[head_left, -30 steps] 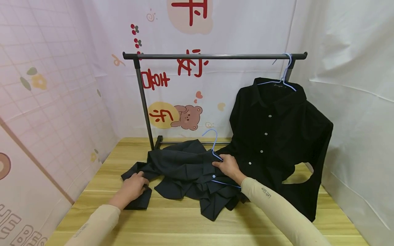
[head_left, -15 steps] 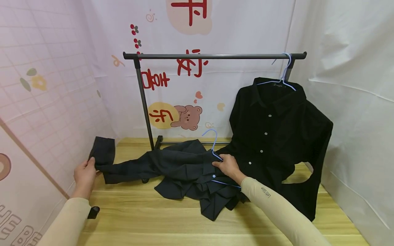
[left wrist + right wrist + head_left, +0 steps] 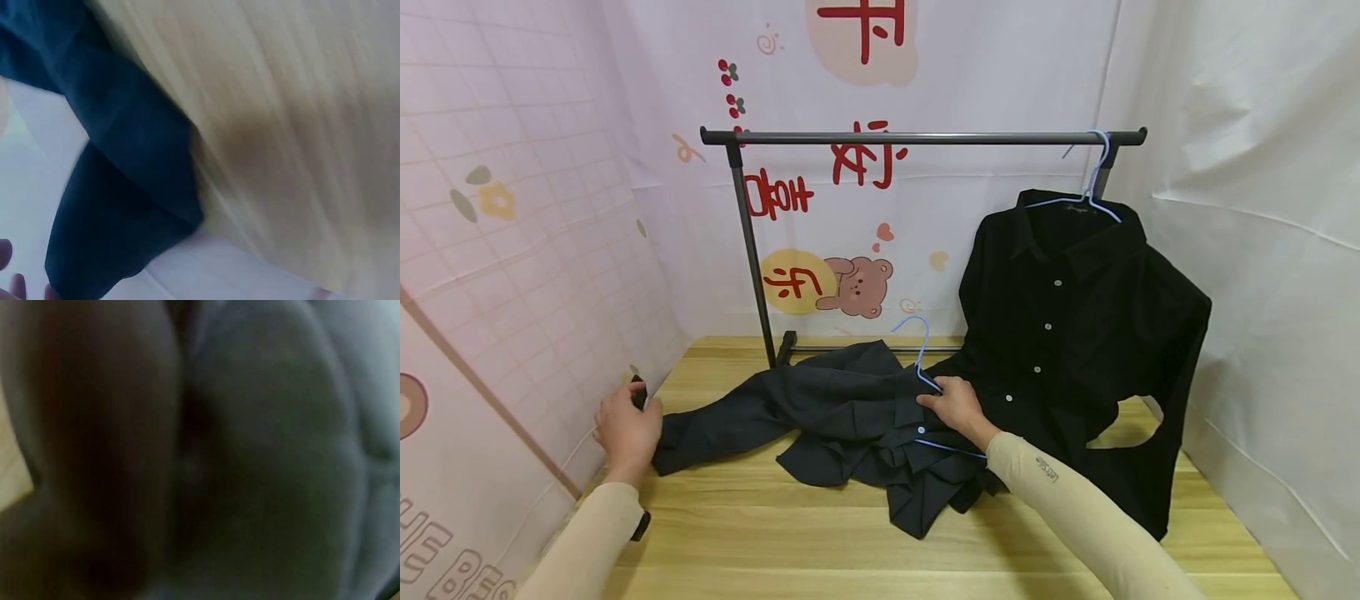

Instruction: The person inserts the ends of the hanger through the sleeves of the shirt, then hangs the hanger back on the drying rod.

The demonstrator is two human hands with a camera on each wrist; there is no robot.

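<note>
A dark button-up shirt lies rumpled on the wooden table, with a light-blue hanger partly inside it and the hook sticking up. My right hand grips the shirt and hanger near the collar; the right wrist view is dark and blurred. At the far left, my left hand is at the end of the stretched-out sleeve, with the cuff between thumb and fingers. In the left wrist view the folded cuff hangs at the table edge, fingertips at its corner.
A grey metal clothes rack stands behind. On its right end a black shirt hangs from another blue hanger, its lower part draping onto the table. Printed curtains close in the back and sides.
My left hand took the sleeve end leftward, lifting the cuff, then came lower and slightly right. The sleeve now lies stretched out to the left. My right hand has stayed in place.
</note>
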